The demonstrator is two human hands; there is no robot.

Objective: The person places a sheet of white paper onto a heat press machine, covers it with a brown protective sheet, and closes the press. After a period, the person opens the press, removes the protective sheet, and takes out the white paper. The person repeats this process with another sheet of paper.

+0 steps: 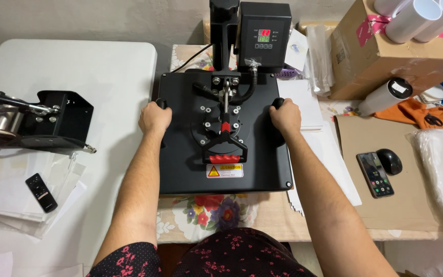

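Head view, looking straight down. A flat black metal heat press point(225, 138) sits mid-table on a flower-patterned cloth point(206, 213); its top plate lies level and closed over the base. On the plate: a red-gripped black lever handle point(225, 152), and below it a white and yellow warning sticker point(224, 171). Behind stands the black control box with small lit red and green displays point(264, 37).

Left hand point(154, 120): fingers curled shut around the black knob point(160, 103) at the plate's left edge. Right hand point(285, 117): closed likewise over the black knob point(278, 102) at the right edge. Both forearms run straight out, wrists level. Neither hand touches the lever.

Step in hand, as judged: a two-handed grip on the top plate's side knobs, as for shifting or swinging the plate. Any such move would call for an even pull on both sides, fingers kept on the knobs and clear of the plate face, which may be hot.

Surroundings: white paper sheets point(329, 154) just right of the press. Further right, a smartphone with lit screen point(375, 174) beside a black computer mouse point(389, 160) on brown cardboard. Brown carton point(385, 56) far right, with white cylindrical tumblers point(421, 15) on top. Left, a smaller black mug press point(32, 120) and a black remote control point(41, 192) on loose papers.
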